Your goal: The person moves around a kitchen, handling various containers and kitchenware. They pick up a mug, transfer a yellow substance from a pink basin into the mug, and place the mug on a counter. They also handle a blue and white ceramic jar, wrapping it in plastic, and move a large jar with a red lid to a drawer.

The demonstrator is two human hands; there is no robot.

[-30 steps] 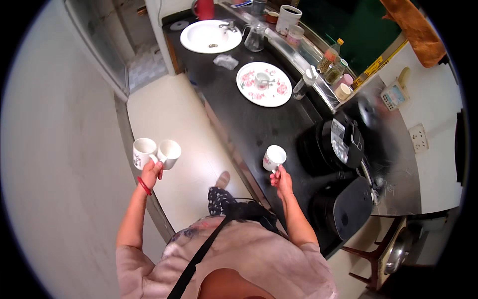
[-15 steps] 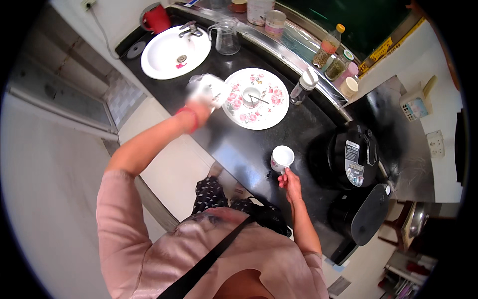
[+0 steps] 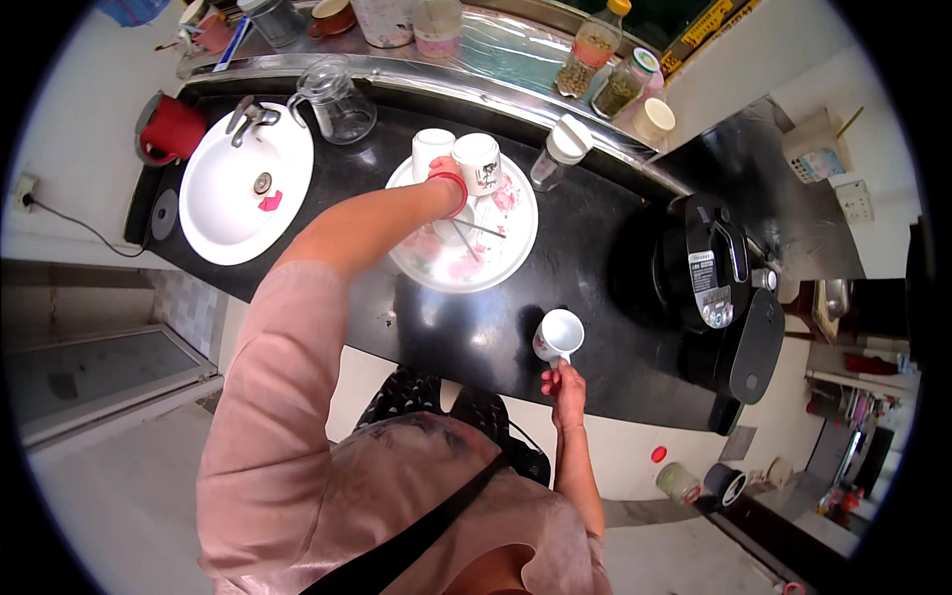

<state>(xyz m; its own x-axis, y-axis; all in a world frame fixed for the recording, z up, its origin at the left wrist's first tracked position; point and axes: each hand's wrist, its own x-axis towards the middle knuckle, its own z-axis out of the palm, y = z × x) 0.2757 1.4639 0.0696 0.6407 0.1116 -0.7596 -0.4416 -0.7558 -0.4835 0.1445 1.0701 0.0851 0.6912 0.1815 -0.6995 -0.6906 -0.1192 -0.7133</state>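
My left hand (image 3: 443, 171) reaches over the round floral tray (image 3: 516, 230), its fingers closed between two white mugs near their handles, which are hidden. One mug is the plain white mug (image 3: 432, 149); beside it is the white mug with dark print (image 3: 479, 162). Both appear to be upside down over the tray's far part. Just below my wrist sits a small white cup (image 3: 454, 226), partly covered, with thin spoon handles (image 3: 481, 229) sticking out. My right hand (image 3: 566, 393) grips another white mug (image 3: 559, 335) by its handle near the counter's front edge, opening upward.
A white sink (image 3: 223, 213) with a tap lies at left, a red kettle (image 3: 171, 129) beyond it. A glass jug (image 3: 337, 104) and a lidded shaker jar (image 3: 562, 152) stand behind the tray. A black cooker (image 3: 699, 263) occupies the right of the black counter (image 3: 426, 332).
My left hand has carried the white mugs from left of the tray to over its far part. The view has shifted. My right hand keeps its hold on the other mug.
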